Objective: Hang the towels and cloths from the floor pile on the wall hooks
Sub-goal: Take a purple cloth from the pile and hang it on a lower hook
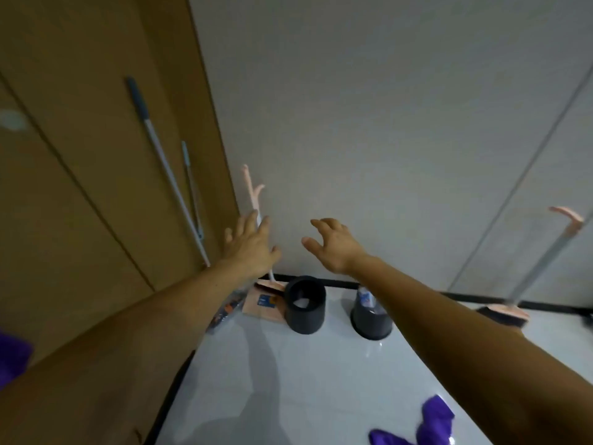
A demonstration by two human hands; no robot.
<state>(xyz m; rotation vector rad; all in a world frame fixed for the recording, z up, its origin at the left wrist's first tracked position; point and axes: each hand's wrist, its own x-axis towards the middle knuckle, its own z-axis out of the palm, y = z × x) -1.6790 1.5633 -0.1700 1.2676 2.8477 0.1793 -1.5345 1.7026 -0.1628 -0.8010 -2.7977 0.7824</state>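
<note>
The grey wall (385, 107) fills the view ahead of both grips, and no hook shows on it here. The wooden door (80, 155) stands to the left of the left grip (248, 242). The floor (305, 380) lies well below both.

The left grip is wide open, with fingers straight and spread, and holds nothing. It is in front of a pink handle (252, 187), and I cannot tell if it touches it. The right grip (333, 244), near it on the right, is also empty, with fingers loosely bent.

Two black bins (305, 322) stand under the grips by the wall. The purple cloth (430, 422) lies crumpled on the floor, far below and behind the right grip. Another purple piece (12, 354) shows low behind the left grip.

The step in hand is probably to fetch the next cloth. I would draw both grips down and back, away from the bins and the handle. It is better to pinch the cloth at one edge than to take it as a bunch, so it falls open for the hook. I would also find the hook before lifting.
</note>
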